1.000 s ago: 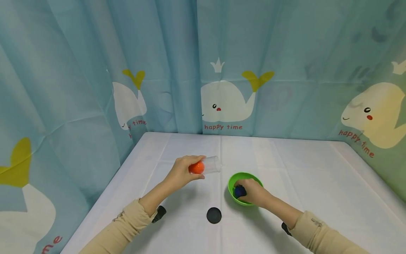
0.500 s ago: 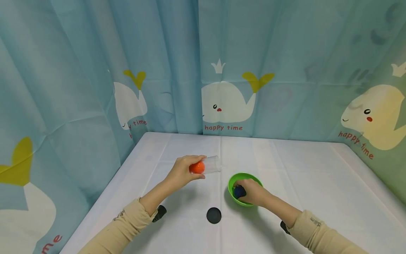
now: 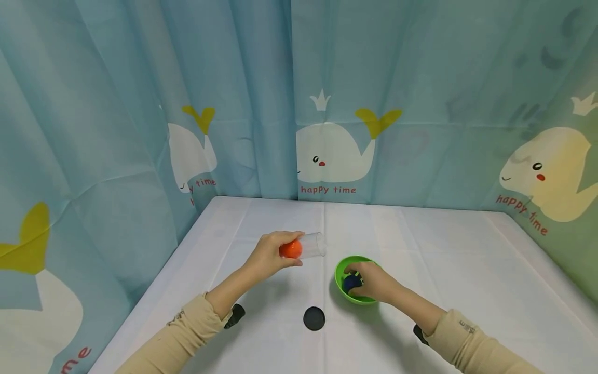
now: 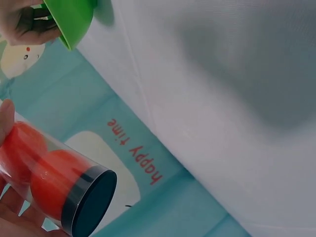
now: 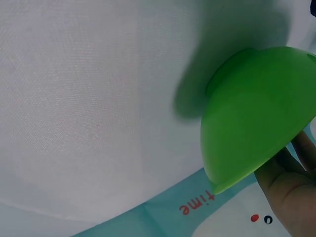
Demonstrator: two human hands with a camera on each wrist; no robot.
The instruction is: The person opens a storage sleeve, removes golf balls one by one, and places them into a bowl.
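Observation:
My left hand grips a clear plastic tube above the table, lying on its side with its open end to the right. Inside are two orange balls, and a black cap covers the end nearest my wrist. My right hand reaches into a green bowl, its fingers curled round a dark blue ball. A little green shows between palm and ball. In the right wrist view the wall of the bowl hides the fingertips and the ball.
A round black disc lies on the white tablecloth in front of the bowl. Light blue curtains printed with whales stand behind the table and at both sides.
The fingers of my right hand have loosened a little around the dark blue ball in the bowl. My left hand keeps its hold on the tube in nearly the same place.

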